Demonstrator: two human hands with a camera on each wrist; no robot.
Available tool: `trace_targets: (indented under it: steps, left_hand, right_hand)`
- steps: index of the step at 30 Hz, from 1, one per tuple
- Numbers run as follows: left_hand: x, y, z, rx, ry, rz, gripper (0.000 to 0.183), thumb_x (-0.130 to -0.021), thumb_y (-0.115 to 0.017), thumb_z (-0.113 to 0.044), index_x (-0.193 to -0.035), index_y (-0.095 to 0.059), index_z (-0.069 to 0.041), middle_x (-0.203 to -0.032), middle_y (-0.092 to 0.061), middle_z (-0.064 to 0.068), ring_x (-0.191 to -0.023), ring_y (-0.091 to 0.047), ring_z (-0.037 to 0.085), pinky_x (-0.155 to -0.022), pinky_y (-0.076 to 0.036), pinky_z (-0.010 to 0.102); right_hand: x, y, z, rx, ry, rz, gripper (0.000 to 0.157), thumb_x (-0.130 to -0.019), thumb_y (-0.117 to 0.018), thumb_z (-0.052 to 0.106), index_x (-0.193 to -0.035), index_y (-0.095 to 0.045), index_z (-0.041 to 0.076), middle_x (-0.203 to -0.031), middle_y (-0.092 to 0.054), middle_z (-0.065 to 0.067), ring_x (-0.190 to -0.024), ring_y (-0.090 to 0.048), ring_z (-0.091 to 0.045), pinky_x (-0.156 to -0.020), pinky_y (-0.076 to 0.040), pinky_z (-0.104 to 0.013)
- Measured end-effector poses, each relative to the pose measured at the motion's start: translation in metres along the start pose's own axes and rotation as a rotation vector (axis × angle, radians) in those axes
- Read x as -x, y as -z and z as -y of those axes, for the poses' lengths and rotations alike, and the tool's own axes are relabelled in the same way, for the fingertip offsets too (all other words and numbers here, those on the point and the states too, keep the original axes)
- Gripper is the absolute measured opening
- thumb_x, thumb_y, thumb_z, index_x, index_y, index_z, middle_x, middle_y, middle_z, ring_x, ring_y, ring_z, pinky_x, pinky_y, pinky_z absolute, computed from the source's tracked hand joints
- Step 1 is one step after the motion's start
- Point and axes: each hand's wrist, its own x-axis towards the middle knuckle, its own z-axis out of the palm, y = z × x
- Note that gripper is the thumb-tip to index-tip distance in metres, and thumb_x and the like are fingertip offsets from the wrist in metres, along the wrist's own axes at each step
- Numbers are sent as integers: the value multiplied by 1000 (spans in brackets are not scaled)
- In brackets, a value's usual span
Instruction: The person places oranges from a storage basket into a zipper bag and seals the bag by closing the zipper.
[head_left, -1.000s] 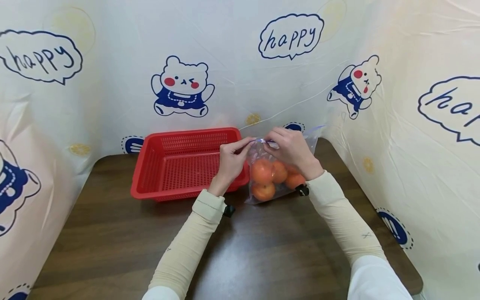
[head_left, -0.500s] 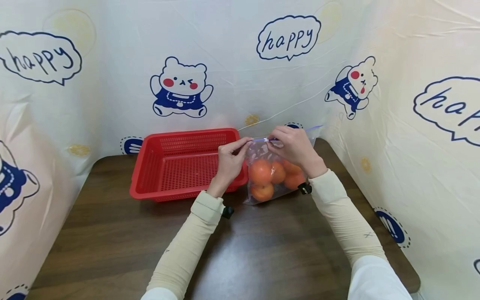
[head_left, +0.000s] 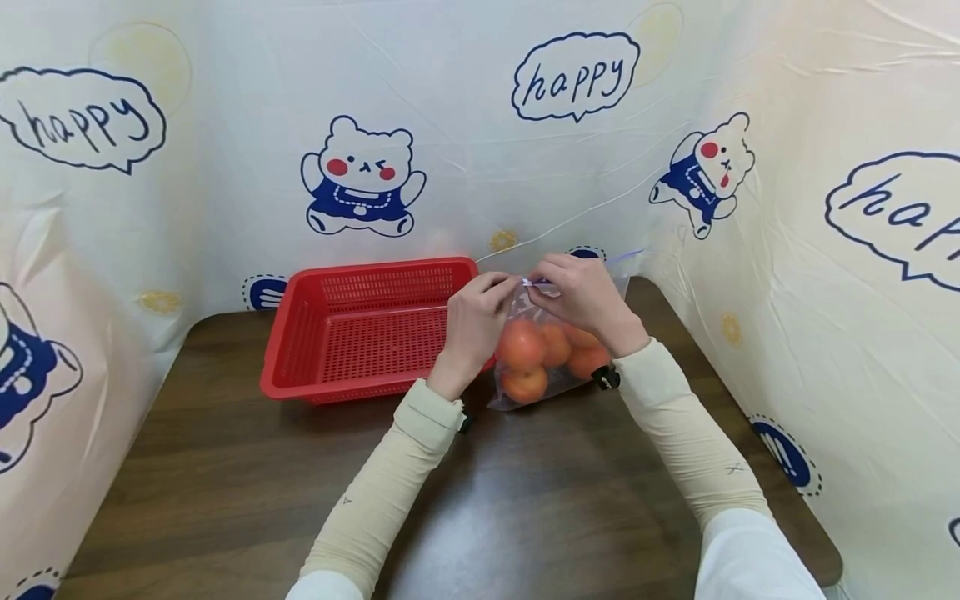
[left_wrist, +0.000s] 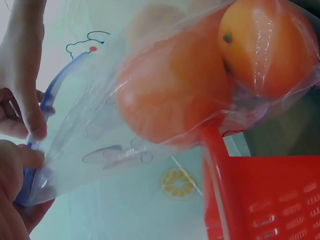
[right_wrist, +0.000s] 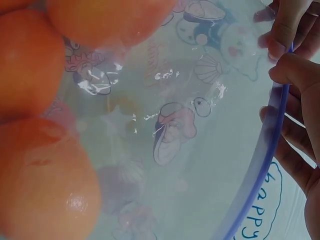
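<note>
A clear zip bag [head_left: 525, 310] with a purple-blue zip strip [right_wrist: 260, 165] stands on the table, several oranges [head_left: 522, 344] resting in its lower part. My left hand [head_left: 476, 325] pinches the strip near its left end, thumb against fingers. Right beside it, my right hand [head_left: 581, 296] pinches the same strip, a small white piece showing at its fingertips in the head view. Both hands' fingertips nearly meet in the left wrist view, with the left hand [left_wrist: 12, 187] below the right hand [left_wrist: 20, 75]. Printed cartoon figures show on the bag in the right wrist view.
A red perforated plastic basket [head_left: 367, 337] stands left of the bag, its right side close to my left wrist. Brown wood table [head_left: 510, 500] lies under everything. A white printed cloth [head_left: 465, 167] hangs behind and along both sides.
My left hand has shifted right along the bag's top, and my right hand slightly left, so their fingertips are closer together. Both keep their pinch; the basket has stayed put.
</note>
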Motion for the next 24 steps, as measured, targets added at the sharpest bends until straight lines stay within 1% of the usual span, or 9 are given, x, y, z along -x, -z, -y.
trace_targets:
  steps: [2,5,10,14,18,24]
  left_hand:
    - [1,-2,0,-26,-22,-11,15,-88,-77,-2,-102,-80,-5,-98,-75,12,-87,-72,27,-75,-62,39]
    - [1,-3,1,-42,-37,-11,14,-88,-77,-1,-102,-79,-4,-98,-74,14,-87,-72,28,-76,-62,40]
    - [2,-3,4,-32,-31,1,16,-87,-77,1,-102,-79,-5,-99,-74,14,-86,-72,27,-77,-62,38]
    - [3,-3,5,-24,-28,7,19,-85,-79,2,-103,-79,-5,-99,-74,14,-86,-72,27,-79,-62,38]
    - [4,-3,4,-19,-33,3,21,-84,-80,2,-104,-79,-5,-100,-74,14,-86,-72,27,-80,-62,38]
    - [5,-4,4,-37,-40,-4,21,-84,-79,2,-104,-79,-5,-100,-74,14,-87,-72,27,-80,-62,38]
  right_hand:
    - [0,0,-1,-3,2,3,8,-83,-78,6,-86,-70,8,-81,-70,-3,-68,-66,-19,-59,-55,-34]
    - [1,1,-2,1,15,6,10,-81,-79,5,-85,-70,8,-79,-69,-4,-67,-66,-20,-58,-55,-35]
    - [3,3,-7,9,32,7,11,-81,-80,4,-84,-70,7,-78,-68,-4,-66,-66,-20,-57,-55,-34]
    - [8,3,-11,22,41,-9,12,-79,-80,2,-84,-69,7,-77,-67,-4,-66,-65,-20,-55,-54,-34]
    - [15,0,-16,56,84,-58,14,-79,-81,2,-87,-70,6,-81,-68,-4,-68,-65,-21,-57,-55,-35]
    - [25,-10,-20,156,160,-182,13,-82,-81,3,-91,-72,4,-87,-72,-8,-75,-67,-24,-65,-59,-36]
